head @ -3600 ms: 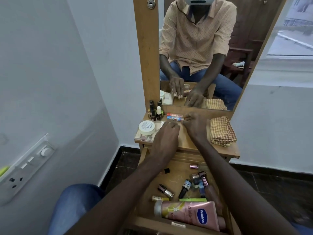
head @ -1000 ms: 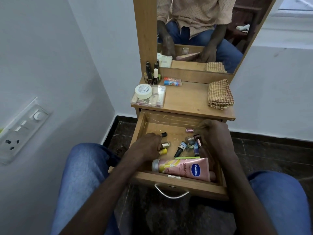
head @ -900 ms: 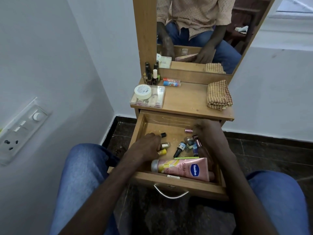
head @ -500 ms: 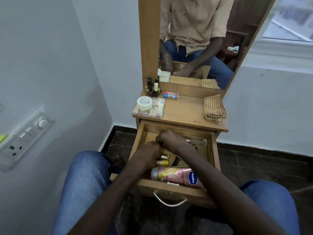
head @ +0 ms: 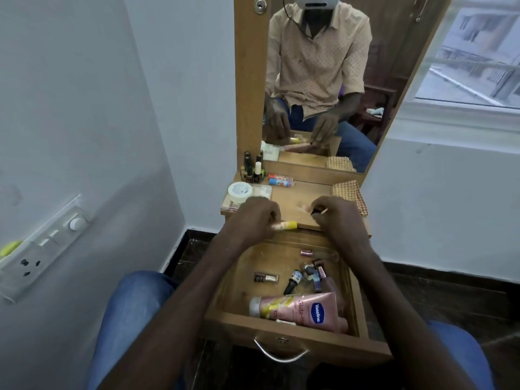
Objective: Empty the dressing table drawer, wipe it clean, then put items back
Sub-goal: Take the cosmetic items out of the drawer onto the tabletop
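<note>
The drawer [head: 230, 329] stands pulled open below the surface [head: 298, 198]. Above the drawer's back edge, the left hand [head: 254, 218] is curled around a yellow-capped tube [head: 284, 225], and the right hand [head: 336, 218] pinches a small dark item [head: 317, 211] too small to identify. Inside the drawer, a pink lotion tube [head: 298, 308] lies against the front wall, with several small bottles [head: 306, 273] scattered behind it. Beyond the drawer, the surface carries a round white tub [head: 239, 190] and a folded checked cloth [head: 349, 197].
</note>
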The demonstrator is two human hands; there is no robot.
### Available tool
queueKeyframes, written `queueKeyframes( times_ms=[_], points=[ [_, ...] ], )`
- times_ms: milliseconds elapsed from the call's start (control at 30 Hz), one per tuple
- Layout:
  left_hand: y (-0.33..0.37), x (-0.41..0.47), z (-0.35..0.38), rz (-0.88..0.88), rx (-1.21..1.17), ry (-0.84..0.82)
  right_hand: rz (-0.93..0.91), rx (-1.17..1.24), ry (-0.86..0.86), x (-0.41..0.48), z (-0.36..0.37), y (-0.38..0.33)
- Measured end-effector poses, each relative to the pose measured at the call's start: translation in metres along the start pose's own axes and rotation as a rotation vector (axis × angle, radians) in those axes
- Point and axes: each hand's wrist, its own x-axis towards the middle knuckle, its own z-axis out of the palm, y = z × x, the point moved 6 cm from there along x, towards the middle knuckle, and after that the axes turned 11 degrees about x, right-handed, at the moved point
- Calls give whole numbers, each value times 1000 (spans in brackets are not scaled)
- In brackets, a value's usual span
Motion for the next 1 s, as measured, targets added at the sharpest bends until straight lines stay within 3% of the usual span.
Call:
queueKeyframes(
  times_ms=[167, 567, 1000],
  points=[
    [3, 66, -4, 11, 58, 112, 97, 8, 172, 21, -18, 21],
    [-19, 116, 19, 63, 169, 107, 13, -118, 25, 57, 48, 31],
    [-29, 120, 19, 19, 274, 194, 19, -122, 33, 74, 72, 33]
  ],
)
